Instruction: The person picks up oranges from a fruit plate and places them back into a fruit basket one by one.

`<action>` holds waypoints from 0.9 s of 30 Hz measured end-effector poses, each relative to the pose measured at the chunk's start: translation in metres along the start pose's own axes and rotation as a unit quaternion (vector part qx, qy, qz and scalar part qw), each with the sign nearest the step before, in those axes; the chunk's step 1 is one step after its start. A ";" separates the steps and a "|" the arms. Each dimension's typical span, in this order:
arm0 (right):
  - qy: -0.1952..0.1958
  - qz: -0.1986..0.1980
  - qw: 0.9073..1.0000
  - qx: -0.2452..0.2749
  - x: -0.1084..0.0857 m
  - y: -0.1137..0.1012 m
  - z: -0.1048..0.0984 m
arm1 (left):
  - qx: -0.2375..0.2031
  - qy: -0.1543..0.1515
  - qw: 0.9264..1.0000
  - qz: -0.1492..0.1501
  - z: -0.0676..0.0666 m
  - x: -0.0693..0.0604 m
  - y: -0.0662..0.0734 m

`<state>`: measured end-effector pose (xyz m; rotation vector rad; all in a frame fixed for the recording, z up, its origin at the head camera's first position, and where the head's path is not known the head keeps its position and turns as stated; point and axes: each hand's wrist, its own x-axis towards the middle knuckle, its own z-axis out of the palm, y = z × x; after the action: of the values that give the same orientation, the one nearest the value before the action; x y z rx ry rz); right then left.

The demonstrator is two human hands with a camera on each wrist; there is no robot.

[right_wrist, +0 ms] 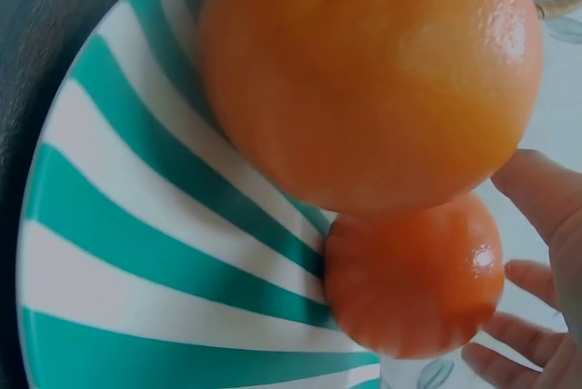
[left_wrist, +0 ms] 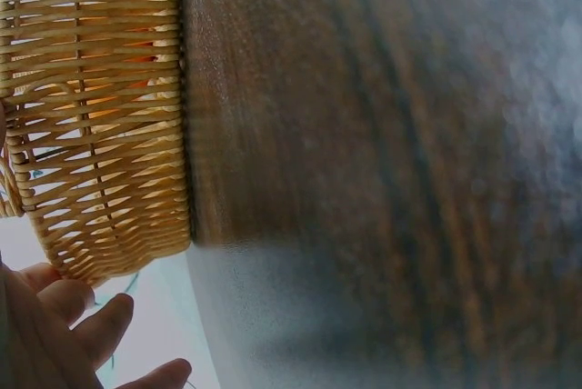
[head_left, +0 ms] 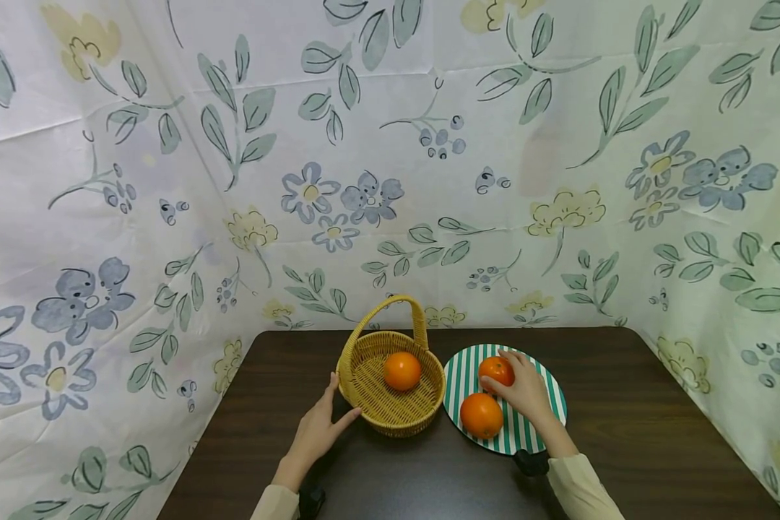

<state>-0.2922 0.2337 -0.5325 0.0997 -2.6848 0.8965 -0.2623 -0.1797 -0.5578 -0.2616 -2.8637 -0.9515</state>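
A yellow wicker basket (head_left: 390, 426) with a tall handle stands on the table, an orange (head_left: 402, 371) inside. My left hand (head_left: 317, 432) touches its left side, thumb and fingers spread; in the left wrist view, fingers (left_wrist: 105, 325) lie beside the woven wall. To the right is a round green-and-white striped plate (head_left: 455, 375). A large orange (head_left: 482, 416) sits on its near part. Behind that, my right hand (head_left: 526, 386) holds a smaller red-orange fruit (head_left: 496, 371), thumb and fingers around it. This fruit (right_wrist: 414, 280) still appears against the plate in the right wrist view.
The dark wooden table (head_left: 630, 404) carries the basket and plate side by side, nearly touching. A floral cloth (head_left: 390, 173) hangs behind the table and along its sides. The basket's arched handle (head_left: 419, 321) rises above its rim.
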 end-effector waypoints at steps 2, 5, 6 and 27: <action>-0.005 0.005 1.000 0.003 -0.001 0.000 -0.001 | 0.000 0.000 1.000 0.000 0.000 0.000 0.000; -0.015 0.014 1.000 0.016 -0.001 0.001 0.000 | -0.001 0.000 1.000 -0.002 0.000 -0.001 0.001; -0.019 0.018 0.999 0.020 -0.002 0.001 0.000 | -0.001 0.000 1.000 -0.003 0.000 -0.001 0.001; -0.031 0.024 0.998 0.042 -0.001 0.013 0.011 | -0.006 0.001 1.000 -0.002 -0.002 -0.001 0.002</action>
<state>-0.2962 0.2370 -0.5488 0.0823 -2.7169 1.0372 -0.2606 -0.1795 -0.5553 -0.2547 -2.8587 -0.9709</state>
